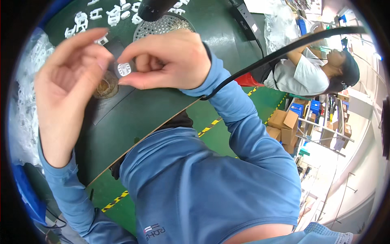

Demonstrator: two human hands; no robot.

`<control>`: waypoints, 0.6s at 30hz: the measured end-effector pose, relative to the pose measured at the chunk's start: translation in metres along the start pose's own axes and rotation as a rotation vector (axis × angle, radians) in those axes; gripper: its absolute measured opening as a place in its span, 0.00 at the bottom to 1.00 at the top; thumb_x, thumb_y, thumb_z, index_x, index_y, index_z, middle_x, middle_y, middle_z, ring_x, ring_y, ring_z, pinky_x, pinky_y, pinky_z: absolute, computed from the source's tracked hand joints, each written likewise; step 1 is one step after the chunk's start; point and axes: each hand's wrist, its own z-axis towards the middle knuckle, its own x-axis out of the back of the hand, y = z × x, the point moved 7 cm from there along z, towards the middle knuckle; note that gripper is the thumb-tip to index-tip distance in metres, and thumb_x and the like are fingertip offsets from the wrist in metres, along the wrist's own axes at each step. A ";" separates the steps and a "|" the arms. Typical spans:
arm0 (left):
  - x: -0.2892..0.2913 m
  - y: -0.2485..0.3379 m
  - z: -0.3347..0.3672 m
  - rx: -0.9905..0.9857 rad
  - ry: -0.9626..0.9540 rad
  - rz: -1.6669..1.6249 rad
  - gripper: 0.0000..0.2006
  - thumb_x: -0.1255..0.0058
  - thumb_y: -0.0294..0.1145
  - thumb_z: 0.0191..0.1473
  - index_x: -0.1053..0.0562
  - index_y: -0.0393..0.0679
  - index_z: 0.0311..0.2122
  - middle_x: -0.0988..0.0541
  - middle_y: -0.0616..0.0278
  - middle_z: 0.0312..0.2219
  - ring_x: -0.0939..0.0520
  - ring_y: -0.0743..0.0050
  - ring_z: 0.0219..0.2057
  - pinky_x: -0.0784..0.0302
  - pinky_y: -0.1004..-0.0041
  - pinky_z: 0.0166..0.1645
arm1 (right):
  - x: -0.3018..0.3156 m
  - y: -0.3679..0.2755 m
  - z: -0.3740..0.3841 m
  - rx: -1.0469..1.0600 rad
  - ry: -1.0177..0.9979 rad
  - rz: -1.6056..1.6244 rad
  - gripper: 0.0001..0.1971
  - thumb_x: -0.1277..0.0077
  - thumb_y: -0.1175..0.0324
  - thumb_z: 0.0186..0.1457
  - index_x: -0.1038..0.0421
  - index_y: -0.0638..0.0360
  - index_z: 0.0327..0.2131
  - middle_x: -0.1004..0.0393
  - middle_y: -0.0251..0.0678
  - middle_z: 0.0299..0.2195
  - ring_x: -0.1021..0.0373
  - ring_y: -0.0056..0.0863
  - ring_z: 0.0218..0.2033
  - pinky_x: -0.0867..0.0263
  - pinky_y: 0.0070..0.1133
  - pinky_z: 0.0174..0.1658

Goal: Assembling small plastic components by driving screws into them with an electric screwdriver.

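Note:
My right hand [170, 61] pinches a small round white plastic part [124, 69] between thumb and index finger, above the dark green table. Close to the part's left side, my left hand [73, 81] has its thumb and a fingertip pressed together, with the index finger raised. Whatever sits in that left pinch is hidden or too small to name. Below the hands lies a round brownish thing [106, 87], partly covered by the left thumb, on a dark flat mat [111, 106].
White plastic parts [114, 16] lie at the far left, beside a perforated metal tray [152, 28] holding small metal pieces. A black power strip [245, 22] is at the back. Clear plastic bags [30, 97] line the left. A black cable [276, 55] crosses my right arm. A co-worker [302, 75] is at right.

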 end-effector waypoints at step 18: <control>0.089 -0.021 0.070 -0.205 0.122 0.679 0.14 0.45 0.36 0.62 0.23 0.37 0.47 0.19 0.67 0.37 0.22 0.82 0.38 0.29 0.79 0.47 | -0.009 0.023 0.004 -0.221 -0.210 0.022 0.09 0.39 0.60 0.56 0.25 0.52 0.32 0.29 0.29 0.17 0.29 0.30 0.20 0.36 0.27 0.25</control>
